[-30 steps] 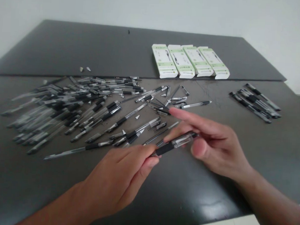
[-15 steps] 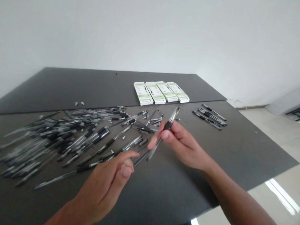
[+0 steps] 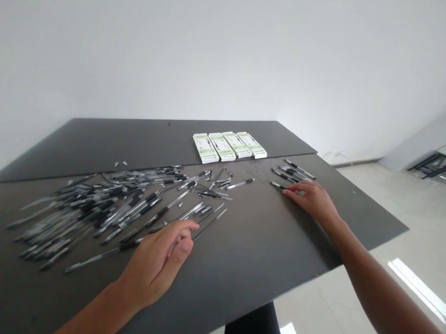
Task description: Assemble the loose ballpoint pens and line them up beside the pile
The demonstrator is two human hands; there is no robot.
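Observation:
Low over the right side of the table, my right hand (image 3: 315, 200) pinches a clear pen (image 3: 277, 185) with a dark grip; its far end shows past my fingertips. Just beyond lies a small group of similar pens (image 3: 292, 173), roughly side by side. My left hand (image 3: 159, 265) hovers by the front of the large pen pile (image 3: 81, 207), index finger stretched out and the other fingers loosely curled, with nothing visible in it. Thin refills (image 3: 211, 223) lie beside its fingertips.
Several flat white and green boxes (image 3: 229, 146) lie in a row at the back of the dark table (image 3: 255, 267). Loose pens and caps (image 3: 206, 209) are scattered at the pile's right side. Two small pale bits (image 3: 120, 164) lie behind the pile. A white wall stands behind.
My right hand has carried the pen from the middle to the right, down beside the small pen group. The left hand has barely moved. The view has shifted slightly.

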